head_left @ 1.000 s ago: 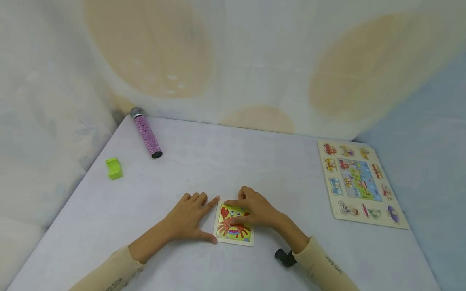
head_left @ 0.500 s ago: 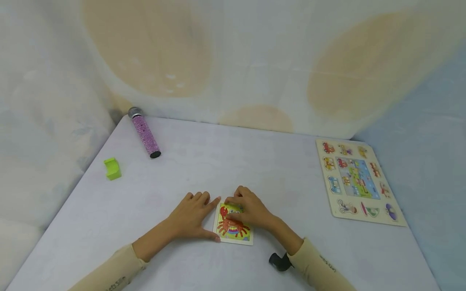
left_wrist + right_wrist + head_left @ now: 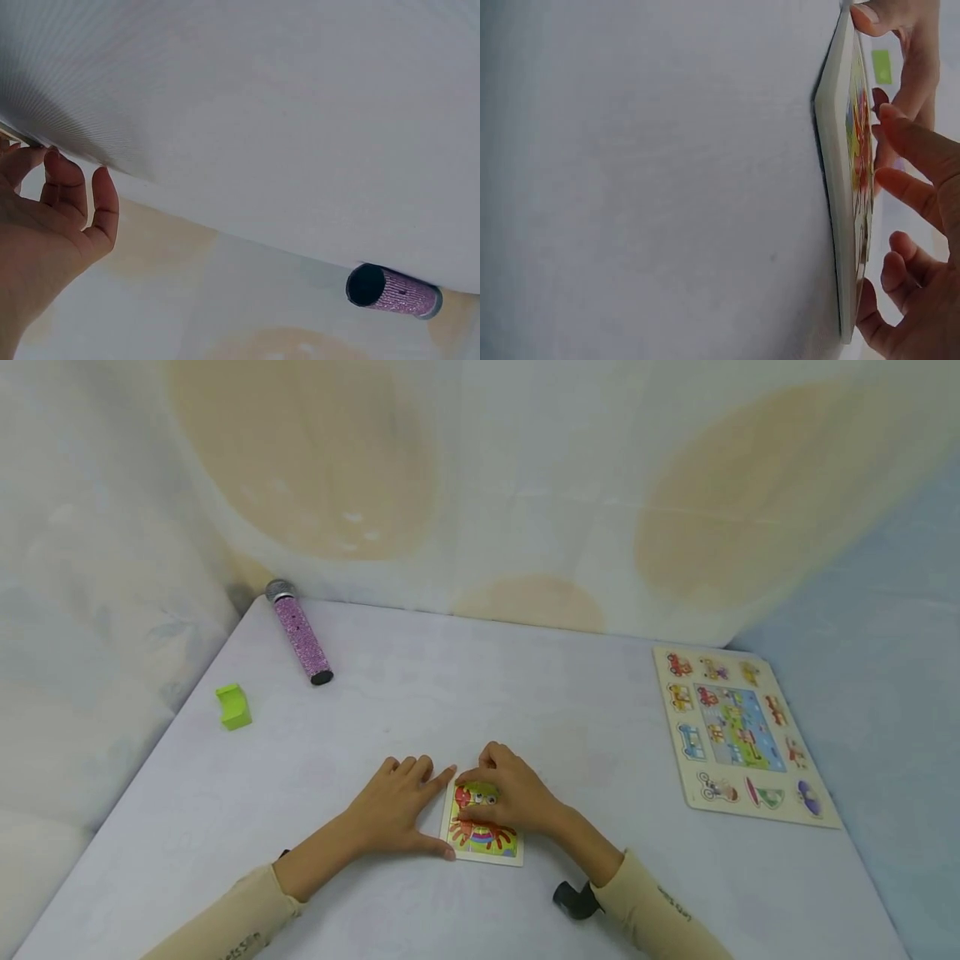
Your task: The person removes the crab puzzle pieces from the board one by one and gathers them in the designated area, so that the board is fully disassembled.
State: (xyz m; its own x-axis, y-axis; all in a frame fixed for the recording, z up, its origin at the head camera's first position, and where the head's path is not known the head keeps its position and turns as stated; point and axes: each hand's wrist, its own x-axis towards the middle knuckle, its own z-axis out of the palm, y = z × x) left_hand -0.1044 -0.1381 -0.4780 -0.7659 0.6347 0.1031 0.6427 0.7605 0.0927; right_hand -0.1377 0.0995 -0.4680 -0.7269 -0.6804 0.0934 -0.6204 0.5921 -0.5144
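A small square crab jigsaw puzzle (image 3: 483,842) in a pale frame lies flat near the table's front. My left hand (image 3: 393,810) steadies its left side, index finger and thumb stretched out to the two left corners. My right hand (image 3: 517,793) reaches over from the right, its thumb and index finger spanning the upper-left puzzle piece (image 3: 462,797) with the red claw and pinching it. The right wrist view shows the frame (image 3: 836,150) edge-on, with the right thumb and index finger (image 3: 907,187) close over the picture. The right palm hides the puzzle's upper right.
A purple glitter microphone (image 3: 303,639) lies at the back left, and a lime-green curved block (image 3: 234,707) in front of it. On the right rests a larger wooden vehicle puzzle board (image 3: 678,785). Something black (image 3: 576,900) shows beside the right sleeve.
My right thumb and index finger have shifted left across the puzzle, onto its upper-left piece. My left hand has stayed at the left side.
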